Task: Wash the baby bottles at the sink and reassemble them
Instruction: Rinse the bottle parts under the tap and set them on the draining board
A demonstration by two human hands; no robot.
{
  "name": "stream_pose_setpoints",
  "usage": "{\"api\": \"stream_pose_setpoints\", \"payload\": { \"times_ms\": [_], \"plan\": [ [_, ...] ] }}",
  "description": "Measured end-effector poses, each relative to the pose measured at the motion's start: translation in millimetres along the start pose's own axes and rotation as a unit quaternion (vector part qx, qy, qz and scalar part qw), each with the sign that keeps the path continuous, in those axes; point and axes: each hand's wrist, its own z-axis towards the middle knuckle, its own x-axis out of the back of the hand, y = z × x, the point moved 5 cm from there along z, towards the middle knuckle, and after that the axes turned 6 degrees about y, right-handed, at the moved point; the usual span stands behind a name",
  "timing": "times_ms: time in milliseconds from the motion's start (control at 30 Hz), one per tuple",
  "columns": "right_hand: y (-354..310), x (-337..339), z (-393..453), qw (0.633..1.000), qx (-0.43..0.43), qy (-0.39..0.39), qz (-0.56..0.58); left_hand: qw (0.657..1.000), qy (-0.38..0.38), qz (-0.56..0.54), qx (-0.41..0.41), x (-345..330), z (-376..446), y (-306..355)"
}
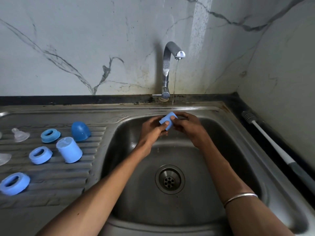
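Note:
Both hands hold a light blue bottle body (167, 119) over the steel sink (221, 150), right under a thin stream of water from the tap (168, 65). My left hand (153, 128) grips it from the left, and my right hand (185, 125) grips it from the right. On the ribbed draining board (51, 184) to the left lie another light blue bottle body (69, 149), a dark blue dome cap (80, 131), three blue screw rings (50, 135) (40, 155) (15, 183) and a clear teat (20, 135).
A bottle brush (272, 147) with a white handle lies on the black counter along the sink's right side. A second clear teat (4, 158) shows at the left edge. The drain (169, 179) sits mid-basin. A marble wall stands behind the tap.

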Motion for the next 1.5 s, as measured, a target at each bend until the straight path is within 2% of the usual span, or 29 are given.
{"api": "stream_pose_setpoints", "payload": {
  "times_ms": [67, 133, 267, 400, 567, 733, 867, 967, 1200, 1500],
  "plan": [
    [2, 0, 1, 1.000, 0.009, -0.002, -0.006, 1.000, -0.001, 0.017, -0.025, 1, 0, 2],
    [3, -1, 2, 1.000, 0.008, 0.001, -0.005, 1.000, 0.008, 0.002, -0.015, 1, 0, 2],
    [2, -2, 1, 1.000, -0.010, -0.013, -0.004, 0.995, 0.005, -0.083, 0.062, -2, -3, 1],
    [4, -1, 0, 1.000, -0.013, -0.015, -0.023, 0.991, -0.012, -0.082, 0.109, -3, -6, 0],
    [11, 0, 5, 0.999, -0.033, 0.011, 0.006, 0.997, -0.015, -0.032, 0.065, -5, -8, 4],
    [7, -5, 0, 1.000, -0.026, -0.013, 0.013, 1.000, -0.002, 0.023, -0.005, -5, -9, 9],
    [4, -6, -1, 0.999, -0.014, -0.030, -0.001, 0.997, -0.016, -0.039, 0.058, -3, -6, 2],
    [1, -4, 0, 0.999, 0.018, -0.022, -0.046, 0.995, -0.043, -0.023, 0.091, -3, -6, -4],
    [-5, -3, -2, 0.991, 0.085, 0.008, -0.102, 0.997, -0.052, 0.055, 0.021, -5, -12, 5],
    [0, -4, 1, 0.986, 0.081, 0.026, -0.141, 0.995, -0.046, 0.082, 0.022, -4, -12, 6]
  ]
}}
